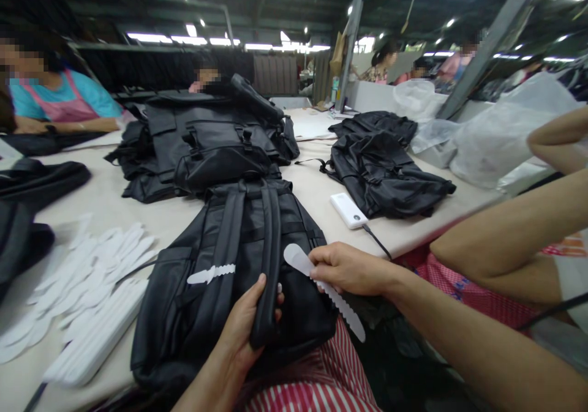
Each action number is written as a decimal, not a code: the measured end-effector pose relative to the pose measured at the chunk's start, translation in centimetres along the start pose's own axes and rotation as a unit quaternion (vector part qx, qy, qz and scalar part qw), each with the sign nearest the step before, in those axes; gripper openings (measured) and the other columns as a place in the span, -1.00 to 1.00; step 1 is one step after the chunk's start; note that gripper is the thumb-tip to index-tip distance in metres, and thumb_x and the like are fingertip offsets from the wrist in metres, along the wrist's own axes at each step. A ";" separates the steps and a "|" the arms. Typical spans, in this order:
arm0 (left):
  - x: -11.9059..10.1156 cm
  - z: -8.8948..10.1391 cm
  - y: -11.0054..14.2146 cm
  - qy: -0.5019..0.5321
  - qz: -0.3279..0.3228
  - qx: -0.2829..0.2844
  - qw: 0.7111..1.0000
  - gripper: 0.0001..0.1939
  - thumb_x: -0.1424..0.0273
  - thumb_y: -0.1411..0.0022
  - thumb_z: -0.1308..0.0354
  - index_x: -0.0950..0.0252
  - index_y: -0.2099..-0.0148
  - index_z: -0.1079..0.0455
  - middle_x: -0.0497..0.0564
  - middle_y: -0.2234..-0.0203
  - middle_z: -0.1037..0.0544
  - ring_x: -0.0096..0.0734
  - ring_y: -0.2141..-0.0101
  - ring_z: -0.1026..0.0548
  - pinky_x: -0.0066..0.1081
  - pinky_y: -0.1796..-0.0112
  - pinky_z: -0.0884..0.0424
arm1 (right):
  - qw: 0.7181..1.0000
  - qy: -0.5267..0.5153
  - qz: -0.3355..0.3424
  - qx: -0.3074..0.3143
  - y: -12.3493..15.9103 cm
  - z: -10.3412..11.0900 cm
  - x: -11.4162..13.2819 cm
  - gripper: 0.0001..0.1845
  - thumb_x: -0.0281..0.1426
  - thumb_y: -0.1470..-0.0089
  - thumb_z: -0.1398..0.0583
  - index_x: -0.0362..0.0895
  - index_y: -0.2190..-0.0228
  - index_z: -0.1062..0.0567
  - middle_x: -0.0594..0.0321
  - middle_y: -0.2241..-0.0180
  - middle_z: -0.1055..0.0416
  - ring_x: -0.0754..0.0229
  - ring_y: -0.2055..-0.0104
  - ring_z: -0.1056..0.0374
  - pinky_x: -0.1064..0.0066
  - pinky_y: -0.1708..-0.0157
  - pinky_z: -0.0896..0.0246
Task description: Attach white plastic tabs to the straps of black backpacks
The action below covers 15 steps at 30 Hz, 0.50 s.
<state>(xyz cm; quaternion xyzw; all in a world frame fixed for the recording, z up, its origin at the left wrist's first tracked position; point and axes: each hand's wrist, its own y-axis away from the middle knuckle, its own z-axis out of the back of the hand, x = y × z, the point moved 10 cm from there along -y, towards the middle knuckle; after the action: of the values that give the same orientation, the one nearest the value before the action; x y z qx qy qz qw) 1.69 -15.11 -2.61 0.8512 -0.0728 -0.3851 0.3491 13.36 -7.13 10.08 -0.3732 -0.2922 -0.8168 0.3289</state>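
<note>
A black backpack point(184, 302) lies in front of me, its two shoulder straps facing up. My left hand point(250, 314) is wrapped round the right shoulder strap point(271, 234), thumb on top and fingertips showing on the far side. A white notched strip point(211, 273) is wrapped across the left shoulder strap point(228, 240). Over the backpack's right side, my right hand point(337, 268) pinches another white notched strip point(346, 311), its rounded end pointing up and left and its wavy-edged part hanging down to the right.
Loose white strips point(92, 283) and a neat stack of them point(98, 338) lie on the left of the table. More black backpacks point(220, 136) are piled behind. A white power bank point(348, 210) with a cable sits right. A co-worker's arm point(505, 228) is close on the right.
</note>
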 end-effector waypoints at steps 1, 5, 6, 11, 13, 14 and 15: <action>0.1 0.0 0.0 -0.001 0.003 0.002 1.000 -0.75 0.30 -0.15 -0.13 0.46 0.34 -0.39 0.05 0.60 -0.46 -0.58 0.67 -0.40 -0.62 0.68 -0.37 | 0.998 -0.059 -0.020 0.024 -0.2 -0.7 -0.7 -0.89 -0.43 0.03 -0.09 -0.18 0.49 -0.40 0.41 0.63 -0.28 0.42 0.64 -0.13 0.61 0.66 0.02; 0.3 0.3 -0.1 -0.009 0.008 0.003 1.000 -0.72 0.27 -0.14 -0.13 0.45 0.34 -0.39 0.04 0.62 -0.46 -0.60 0.70 -0.37 -0.63 0.69 -0.34 | 0.982 -0.168 -0.072 0.051 -0.9 -2.5 -2.5 -0.90 -0.46 0.08 -0.09 -0.21 0.47 -0.40 0.42 0.65 -0.28 0.47 0.71 -0.02 0.63 0.70 0.08; 0.2 0.4 -0.1 -0.013 0.003 0.001 1.000 -0.72 0.27 -0.14 -0.13 0.45 0.34 -0.39 0.04 0.62 -0.46 -0.60 0.70 -0.38 -0.62 0.69 -0.35 | 0.980 -0.176 -0.074 0.052 -1.0 -2.8 -2.7 -0.89 -0.46 0.08 -0.08 -0.21 0.49 -0.40 0.42 0.65 -0.29 0.47 0.71 -0.01 0.63 0.71 0.09; -0.4 0.6 0.1 -0.038 -0.018 0.002 0.999 -0.73 0.25 -0.14 -0.12 0.41 0.31 -0.37 0.02 0.62 -0.47 -0.58 0.72 -0.38 -0.61 0.71 -0.33 | 0.982 -0.160 -0.083 0.057 -1.7 -3.9 -4.1 -0.85 -0.45 0.09 -0.06 -0.22 0.53 -0.42 0.41 0.69 -0.27 0.46 0.72 -0.03 0.62 0.72 0.09; -1.1 0.6 0.2 -0.048 -0.046 -0.003 0.998 -0.76 0.27 -0.15 -0.11 0.39 0.30 -0.35 0.01 0.62 -0.48 -0.57 0.72 -0.38 -0.61 0.71 -0.32 | 0.986 -0.133 -0.087 0.054 -2.0 -4.2 -4.7 -0.83 -0.44 0.08 -0.06 -0.21 0.53 -0.44 0.40 0.69 -0.28 0.44 0.71 -0.08 0.62 0.71 0.05; -1.4 0.5 0.3 -0.054 -0.063 0.000 0.997 -0.78 0.28 -0.15 -0.11 0.37 0.30 -0.34 0.00 0.62 -0.48 -0.56 0.72 -0.38 -0.60 0.71 -0.32 | 0.989 -0.113 -0.085 0.049 -2.2 -4.3 -4.9 -0.82 -0.44 0.08 -0.06 -0.21 0.52 -0.45 0.40 0.69 -0.29 0.42 0.69 -0.11 0.62 0.70 0.03; -1.8 0.3 0.4 -0.059 -0.081 0.005 0.995 -0.80 0.28 -0.15 -0.11 0.35 0.30 -0.33 -0.01 0.61 -0.49 -0.55 0.71 -0.39 -0.59 0.70 -0.33 | 0.992 -0.086 -0.080 0.041 -2.5 -4.3 -4.9 -0.81 -0.44 0.07 -0.06 -0.20 0.51 -0.46 0.38 0.68 -0.30 0.41 0.67 -0.15 0.61 0.68 0.01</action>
<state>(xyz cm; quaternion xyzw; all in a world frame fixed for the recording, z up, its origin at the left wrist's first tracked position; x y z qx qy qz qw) 0.30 -14.87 -1.38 0.8316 -0.0262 -0.4614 0.3080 12.16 -7.16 3.15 -0.4038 -0.3811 -0.7928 0.2515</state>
